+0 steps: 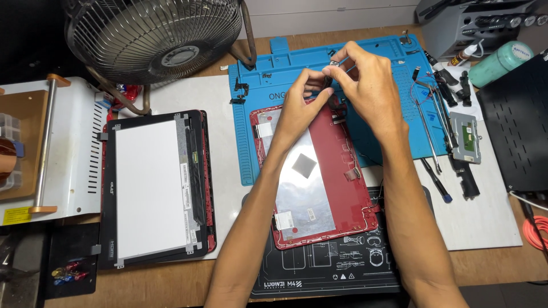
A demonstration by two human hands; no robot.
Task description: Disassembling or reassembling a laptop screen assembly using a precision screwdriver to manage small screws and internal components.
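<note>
Over the far edge of the red laptop lid [319, 171], which lies inside-up on the blue work mat [268, 85], I hold my two hands close together. My left hand [299, 105] and my right hand [365, 85] both pinch a small dark part [330, 73] between the fingertips, so both grips are closed on it; the part is too small to tell exactly what it is. I judge it is light and rather fragile, so I must take it only with the tips of thumb and first finger, and not press hard. The lid itself looks thin and stiff, with a shiny foil inside and fine cables along its right border; better to hold it by the rim. My forearms come from the near side and meet above the lid, wrists a little raised, fingers curled. To the left lies a screen panel [151, 188] in its black frame, and to the right, tweezers [425, 114] and a screwdriver [436, 181].
</note>
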